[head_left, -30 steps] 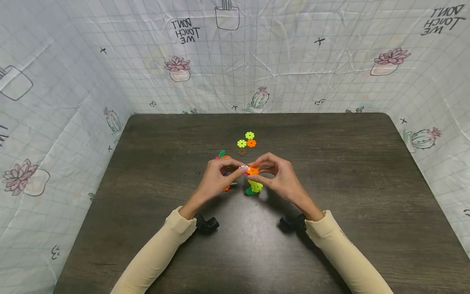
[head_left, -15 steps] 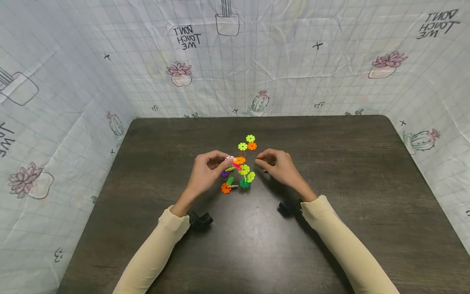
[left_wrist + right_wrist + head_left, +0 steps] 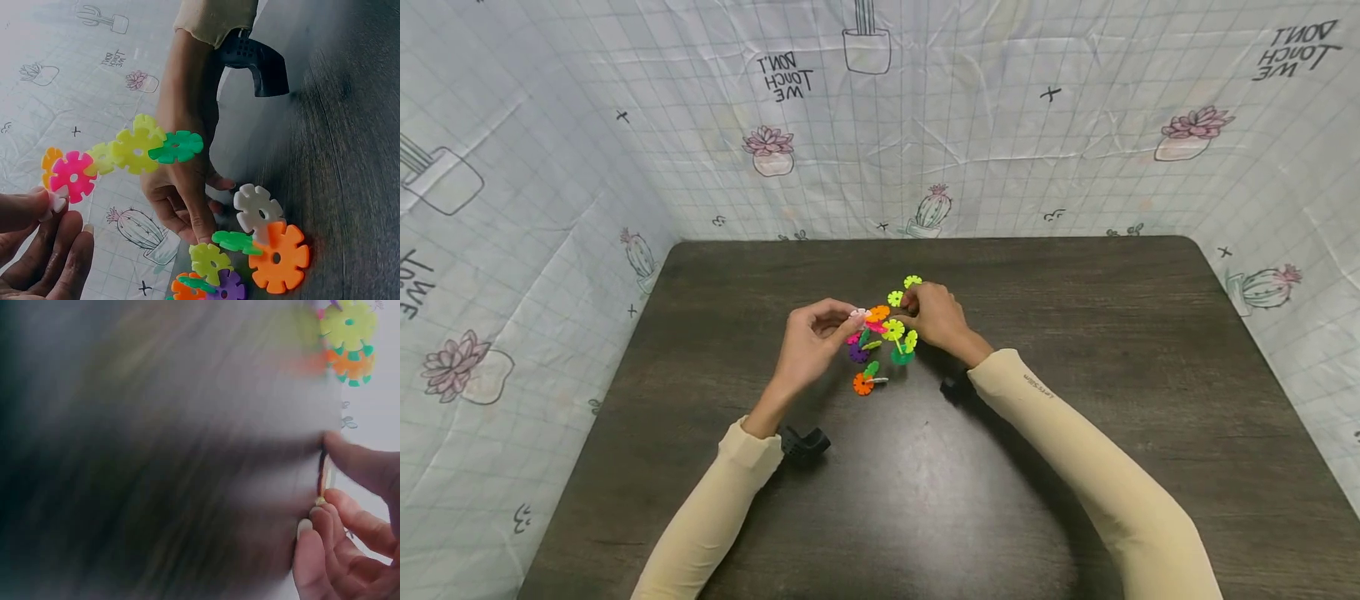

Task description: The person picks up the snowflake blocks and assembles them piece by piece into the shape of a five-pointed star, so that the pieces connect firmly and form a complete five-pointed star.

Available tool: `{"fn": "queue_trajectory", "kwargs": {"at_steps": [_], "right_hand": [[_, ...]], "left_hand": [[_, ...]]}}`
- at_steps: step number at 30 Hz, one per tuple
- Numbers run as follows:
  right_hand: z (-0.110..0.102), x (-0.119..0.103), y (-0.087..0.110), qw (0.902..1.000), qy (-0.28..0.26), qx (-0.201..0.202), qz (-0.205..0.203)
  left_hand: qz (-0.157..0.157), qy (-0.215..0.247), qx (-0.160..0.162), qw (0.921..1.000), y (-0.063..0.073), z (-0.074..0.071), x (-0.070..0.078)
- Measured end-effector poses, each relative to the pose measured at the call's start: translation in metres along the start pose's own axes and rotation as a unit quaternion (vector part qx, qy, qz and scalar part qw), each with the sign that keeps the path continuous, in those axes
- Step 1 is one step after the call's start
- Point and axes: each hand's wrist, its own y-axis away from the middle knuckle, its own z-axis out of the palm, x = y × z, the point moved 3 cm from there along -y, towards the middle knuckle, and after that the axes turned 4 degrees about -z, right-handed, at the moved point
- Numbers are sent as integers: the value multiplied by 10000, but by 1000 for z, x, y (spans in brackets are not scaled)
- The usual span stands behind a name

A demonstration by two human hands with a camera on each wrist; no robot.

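Note:
My left hand (image 3: pixel 808 346) pinches a white flower-shaped disc (image 3: pixel 55 203) at one end of a linked chain. Slotted into the chain are a pink disc (image 3: pixel 74 178), yellow-green discs (image 3: pixel 137 150), an orange disc (image 3: pixel 878 313) and a green disc (image 3: pixel 178 147), the green one lowest in the head view. Reaching toward the back, my right hand (image 3: pixel 940 317) covers the place of loose discs, thumb and fingers slightly apart close to the table. Between them, the right wrist view shows a thin reddish-brown edge (image 3: pixel 323 475); whether they grip it I cannot tell.
Two loose yellow-green discs (image 3: pixel 896 297) lie beyond the hands. Below the chain, a second linked piece on the dark table (image 3: pixel 1075 333) includes a bright orange disc (image 3: pixel 281 259), a white disc (image 3: pixel 256 209) and a purple disc (image 3: pixel 858 354). A patterned cloth (image 3: pixel 1000 125) hangs behind.
My right hand has let go of the chain and moved away toward the loose discs at the back. My left hand has carried the chain to the left and slightly back.

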Motion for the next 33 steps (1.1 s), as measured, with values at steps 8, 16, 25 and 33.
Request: {"fn": "queue_trajectory", "kwargs": {"at_steps": [8,16,25,33], "right_hand": [[-2,4,11,9968,-752,103,-234],[-13,13,31,9909,-1294,108,-359],[-33,15,52,9820,-1878,104,-159],[-50,0,70,9658,-2531,426,-363]], "left_hand": [[-58,-90,2,9999,-1,-1,2],[-70,2,-91,9999,-4,0,1],[-71,8,-198,9998,-1,2,-1],[-90,-5,-343,9994,3,8,-2]]}}
